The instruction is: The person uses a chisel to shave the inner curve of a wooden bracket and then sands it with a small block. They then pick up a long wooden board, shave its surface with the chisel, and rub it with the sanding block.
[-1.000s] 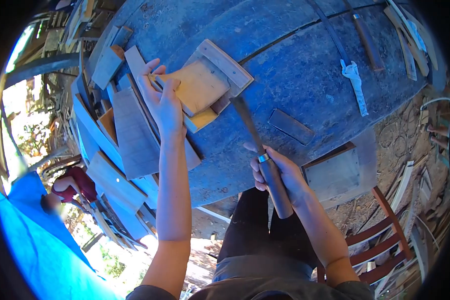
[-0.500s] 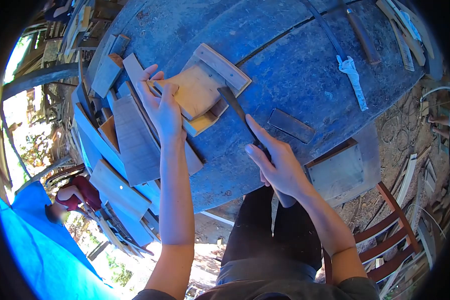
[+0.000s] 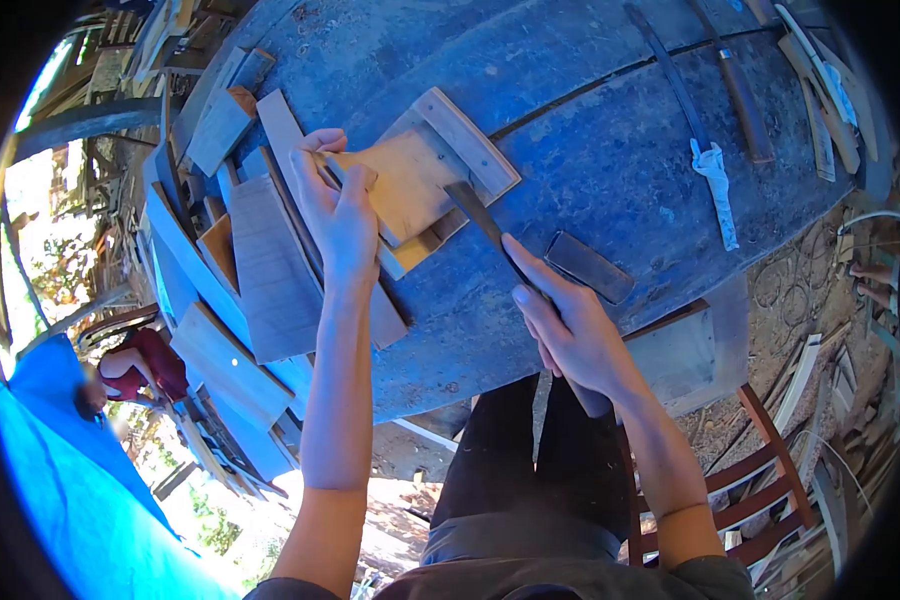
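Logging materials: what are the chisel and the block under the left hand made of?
Chisel: dark metal blade, dull, unpolished; handle hidden in the right hand. Block: bare pale wood, unpainted, grain faintly visible, held by the left hand.

Wooden block [image 3: 395,185]: pale orange-tan, roughly square, flat slab with a smooth top face; lies tilted diagonally on a grey, weathered backing board [image 3: 460,140] with a raised rail along its far edge, all on the blue work surface. A second, yellower piece [image 3: 415,250] shows beneath its near edge. Chisel [image 3: 485,225]: long, dark flat blade, tip set against the block's right-hand near edge; blade runs diagonally back toward the body, handle hidden in the grip
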Available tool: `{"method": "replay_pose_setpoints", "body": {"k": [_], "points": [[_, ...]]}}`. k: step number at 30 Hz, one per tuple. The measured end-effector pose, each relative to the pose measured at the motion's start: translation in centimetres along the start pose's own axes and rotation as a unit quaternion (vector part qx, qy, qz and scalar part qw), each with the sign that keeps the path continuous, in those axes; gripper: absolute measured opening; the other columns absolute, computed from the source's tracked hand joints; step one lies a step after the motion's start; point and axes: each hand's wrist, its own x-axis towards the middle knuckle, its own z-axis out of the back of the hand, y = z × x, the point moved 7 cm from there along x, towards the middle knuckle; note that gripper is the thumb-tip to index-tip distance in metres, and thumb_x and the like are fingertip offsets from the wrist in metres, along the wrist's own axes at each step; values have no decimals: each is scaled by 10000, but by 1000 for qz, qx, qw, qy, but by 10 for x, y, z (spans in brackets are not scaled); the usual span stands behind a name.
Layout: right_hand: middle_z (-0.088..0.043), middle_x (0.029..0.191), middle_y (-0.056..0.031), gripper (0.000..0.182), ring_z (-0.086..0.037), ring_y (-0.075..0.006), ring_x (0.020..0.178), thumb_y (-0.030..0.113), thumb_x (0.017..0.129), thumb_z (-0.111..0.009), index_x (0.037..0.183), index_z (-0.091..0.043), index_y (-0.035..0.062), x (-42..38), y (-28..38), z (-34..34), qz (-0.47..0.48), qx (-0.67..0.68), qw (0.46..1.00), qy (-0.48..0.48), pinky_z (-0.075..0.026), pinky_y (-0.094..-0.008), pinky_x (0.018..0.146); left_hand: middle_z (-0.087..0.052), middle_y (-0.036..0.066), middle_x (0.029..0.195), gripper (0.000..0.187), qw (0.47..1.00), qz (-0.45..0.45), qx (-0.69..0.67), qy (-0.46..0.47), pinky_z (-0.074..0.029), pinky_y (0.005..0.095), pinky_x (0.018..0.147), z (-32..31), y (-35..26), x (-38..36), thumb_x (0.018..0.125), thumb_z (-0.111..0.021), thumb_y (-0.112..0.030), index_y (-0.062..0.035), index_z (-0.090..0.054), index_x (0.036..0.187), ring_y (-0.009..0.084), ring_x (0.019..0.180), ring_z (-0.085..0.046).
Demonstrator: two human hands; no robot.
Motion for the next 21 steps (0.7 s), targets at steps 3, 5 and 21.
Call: {"method": "replay_pose_setpoints", "body": {"k": [3, 5, 21], "points": [[-510, 579, -59, 519, -483, -112, 462, 184, 1032, -486, 1528, -336, 164, 3, 8, -5, -28, 35, 999, 18, -446, -309, 486, -480, 92, 1133, 392, 997, -29, 69, 23, -395, 309, 895, -1, -5, 1, 757, -551, 24, -59, -517, 1139, 167, 1011, -461], [-511, 582, -62, 524, -481, -110, 461, 178, 1031, -485, 1532, -330, 168, -8, 1, -13, -40, 47, 998, 21, -451, -308, 487, -482, 93, 1134, 392, 998, -20, 60, 9, -395, 312, 900, -2, -6, 1, 756, -552, 22, -61, -519, 1138, 171, 1019, -463], [-476, 585, -2, 525, -477, -67, 464, 169, 1045, -460, 1545, -301, 177, -19, -5, -8, -49, 36, 998, -20, -449, -287, 454, -435, 67, 1078, 352, 996, -41, 69, 34, -419, 296, 812, -4, -8, -1, 803, -543, 18, -73, -488, 1138, 130, 895, -441]]}}
